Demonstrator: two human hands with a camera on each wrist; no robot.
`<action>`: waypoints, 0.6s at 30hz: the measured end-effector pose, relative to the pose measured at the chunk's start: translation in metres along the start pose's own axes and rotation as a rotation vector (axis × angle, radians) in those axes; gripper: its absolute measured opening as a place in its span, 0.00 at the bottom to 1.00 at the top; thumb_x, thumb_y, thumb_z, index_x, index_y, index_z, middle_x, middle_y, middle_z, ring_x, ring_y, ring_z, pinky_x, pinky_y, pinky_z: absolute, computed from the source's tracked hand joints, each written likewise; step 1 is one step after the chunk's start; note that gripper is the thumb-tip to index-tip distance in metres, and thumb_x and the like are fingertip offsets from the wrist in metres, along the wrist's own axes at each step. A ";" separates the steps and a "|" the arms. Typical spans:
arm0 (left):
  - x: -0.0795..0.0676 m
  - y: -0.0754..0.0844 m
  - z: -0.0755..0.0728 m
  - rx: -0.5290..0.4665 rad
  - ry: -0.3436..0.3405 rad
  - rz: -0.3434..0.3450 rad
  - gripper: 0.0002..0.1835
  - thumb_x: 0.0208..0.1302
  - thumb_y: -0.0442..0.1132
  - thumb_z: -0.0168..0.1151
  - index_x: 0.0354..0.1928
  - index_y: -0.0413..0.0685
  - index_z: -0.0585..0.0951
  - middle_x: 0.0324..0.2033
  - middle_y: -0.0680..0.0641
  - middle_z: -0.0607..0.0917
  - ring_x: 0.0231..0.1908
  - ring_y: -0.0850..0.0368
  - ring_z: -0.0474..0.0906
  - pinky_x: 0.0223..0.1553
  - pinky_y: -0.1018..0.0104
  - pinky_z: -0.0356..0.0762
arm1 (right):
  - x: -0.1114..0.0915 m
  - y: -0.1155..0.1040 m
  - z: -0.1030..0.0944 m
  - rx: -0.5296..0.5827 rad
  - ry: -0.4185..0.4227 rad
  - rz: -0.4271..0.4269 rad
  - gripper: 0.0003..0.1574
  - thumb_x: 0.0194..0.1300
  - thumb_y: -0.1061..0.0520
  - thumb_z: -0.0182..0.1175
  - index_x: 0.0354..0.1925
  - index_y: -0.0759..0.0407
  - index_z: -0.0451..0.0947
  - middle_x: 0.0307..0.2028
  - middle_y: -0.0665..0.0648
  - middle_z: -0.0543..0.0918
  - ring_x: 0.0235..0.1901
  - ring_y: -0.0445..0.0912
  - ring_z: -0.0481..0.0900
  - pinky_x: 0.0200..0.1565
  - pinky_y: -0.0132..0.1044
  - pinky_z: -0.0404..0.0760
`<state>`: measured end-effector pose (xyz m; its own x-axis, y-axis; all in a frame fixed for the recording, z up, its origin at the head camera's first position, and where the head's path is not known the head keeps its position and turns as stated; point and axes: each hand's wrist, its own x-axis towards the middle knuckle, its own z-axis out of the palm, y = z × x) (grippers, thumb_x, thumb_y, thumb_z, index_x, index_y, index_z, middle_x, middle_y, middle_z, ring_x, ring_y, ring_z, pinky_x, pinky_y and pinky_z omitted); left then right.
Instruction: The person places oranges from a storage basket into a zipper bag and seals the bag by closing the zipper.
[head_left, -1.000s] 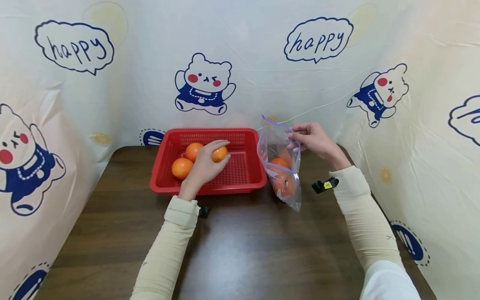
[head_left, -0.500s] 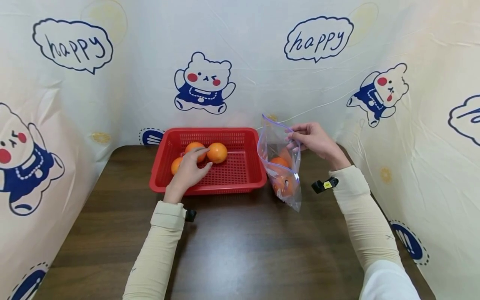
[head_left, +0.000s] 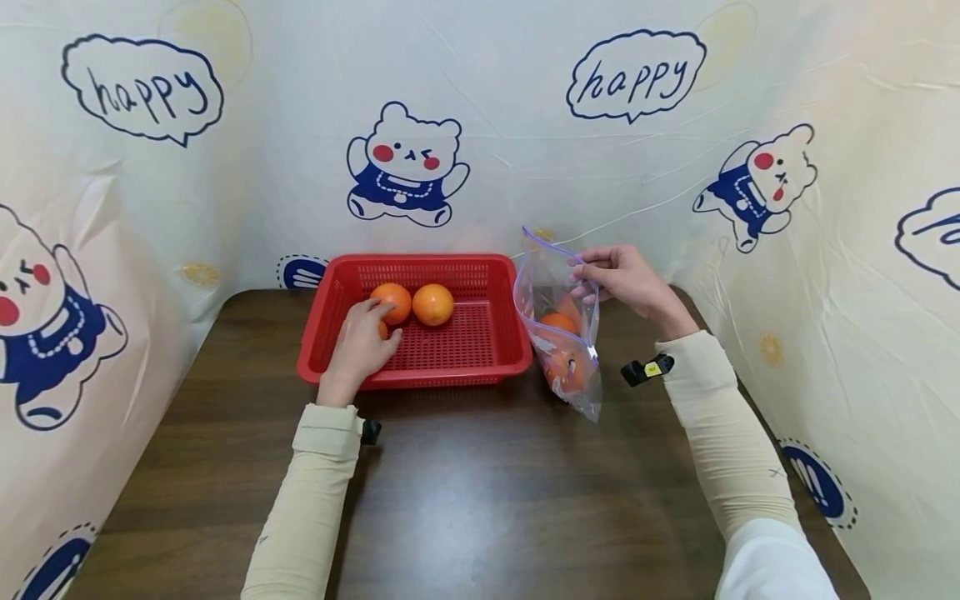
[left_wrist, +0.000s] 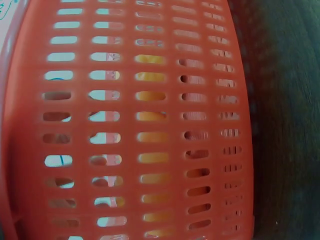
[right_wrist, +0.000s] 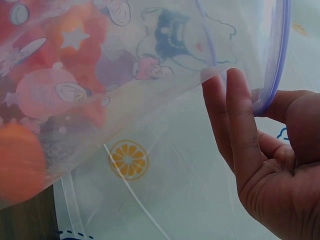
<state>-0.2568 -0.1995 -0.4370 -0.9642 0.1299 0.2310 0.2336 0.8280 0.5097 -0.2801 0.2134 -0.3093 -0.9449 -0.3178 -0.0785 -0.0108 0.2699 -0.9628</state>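
My left hand [head_left: 363, 340] reaches into the red basket [head_left: 480, 379], fingers and thumb curved round an orange at its left front. That orange is mostly hidden under the hand; a bit shows between finger and thumb. Behind it lie a second orange [head_left: 393, 303] and a third orange [head_left: 433, 305], side by side. My right hand [head_left: 626, 277] pinches the upper right edge of a clear zip bag [head_left: 561, 287], whose purple-edged mouth hangs open. Inside the bag's lower part, oranges [head_left: 567, 368] show through the film. In the right wrist view, the thumb and fingers [right_wrist: 241, 120] hold the bag's rim.
The basket's slotted wall [left_wrist: 129, 125] fills most of the left wrist view, with orange showing through its slots. A dark wooden table [head_left: 480, 483] lies beneath everything. Behind stands a pale curtain [head_left: 525, 125] printed with bears, and the bag is close to the basket's right side.
My left hand has left the right-hand orange and moved left and down, onto the orange at the left front. My right hand stays put, holding the bag.
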 end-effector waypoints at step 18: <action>0.003 0.002 0.003 0.100 -0.173 -0.226 0.32 0.68 0.40 0.62 0.71 0.35 0.69 0.71 0.27 0.62 0.68 0.27 0.55 0.62 0.21 0.61 | -0.004 0.005 -0.004 0.011 0.006 -0.026 0.20 0.76 0.63 0.55 0.58 0.78 0.73 0.37 0.63 0.88 0.29 0.43 0.89 0.32 0.33 0.87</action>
<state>-0.2600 -0.1962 -0.4379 -0.9994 0.0201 -0.0276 0.0057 0.8952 0.4456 -0.2781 0.2200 -0.3124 -0.9463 -0.3192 -0.0516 -0.0320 0.2512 -0.9674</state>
